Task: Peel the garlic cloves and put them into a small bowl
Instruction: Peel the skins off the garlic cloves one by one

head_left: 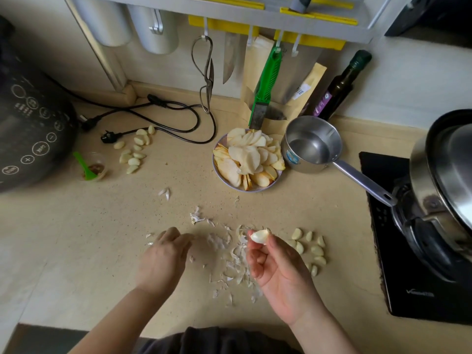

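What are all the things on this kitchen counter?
garlic clove: one, pale, pinched in right hand
peeled cloves: about a dozen, cream, counter right of the hands
cloves: about a dozen, cream, by cooker
garlic skins: many, white, between the hands
plate of apple slices: one, pale, centre
saucepan: one, steel, right of plate
scissors: one, metal, hanging
bottle: one, dark, at wall
cooker: one, black, left
left hand: open, above counter
right hand: holds clove
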The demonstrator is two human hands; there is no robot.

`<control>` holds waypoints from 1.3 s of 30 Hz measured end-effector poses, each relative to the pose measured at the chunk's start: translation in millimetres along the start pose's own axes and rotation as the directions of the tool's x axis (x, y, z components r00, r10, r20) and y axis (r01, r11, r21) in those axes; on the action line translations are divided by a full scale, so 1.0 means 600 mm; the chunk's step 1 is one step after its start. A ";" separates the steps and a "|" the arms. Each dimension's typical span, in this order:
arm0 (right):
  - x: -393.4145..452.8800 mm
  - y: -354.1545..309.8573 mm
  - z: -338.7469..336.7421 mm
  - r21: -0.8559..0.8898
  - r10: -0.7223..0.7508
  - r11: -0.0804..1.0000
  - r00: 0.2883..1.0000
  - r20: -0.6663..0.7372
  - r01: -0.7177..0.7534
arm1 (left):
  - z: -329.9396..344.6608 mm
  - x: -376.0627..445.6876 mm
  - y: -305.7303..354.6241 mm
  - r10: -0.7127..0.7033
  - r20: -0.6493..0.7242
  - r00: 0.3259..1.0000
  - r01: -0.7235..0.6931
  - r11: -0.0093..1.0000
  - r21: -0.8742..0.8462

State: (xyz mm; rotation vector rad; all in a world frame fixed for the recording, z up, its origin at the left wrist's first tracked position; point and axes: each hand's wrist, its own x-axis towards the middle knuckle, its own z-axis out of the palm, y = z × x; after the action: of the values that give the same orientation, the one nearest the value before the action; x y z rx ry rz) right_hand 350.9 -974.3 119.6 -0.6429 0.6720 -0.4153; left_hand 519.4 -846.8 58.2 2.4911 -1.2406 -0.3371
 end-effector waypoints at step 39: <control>-0.047 -0.081 0.067 -0.862 -0.573 -0.179 0.662 0.483 0.474 | -0.141 -0.012 0.200 -0.115 0.696 0.709 0.531 -0.562 -0.634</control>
State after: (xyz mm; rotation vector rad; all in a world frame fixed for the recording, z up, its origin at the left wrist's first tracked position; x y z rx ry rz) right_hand 350.9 -978.3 188.6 -2.3993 0.6540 -0.7768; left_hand 458.2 -892.4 184.1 0.8954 0.4317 -1.2972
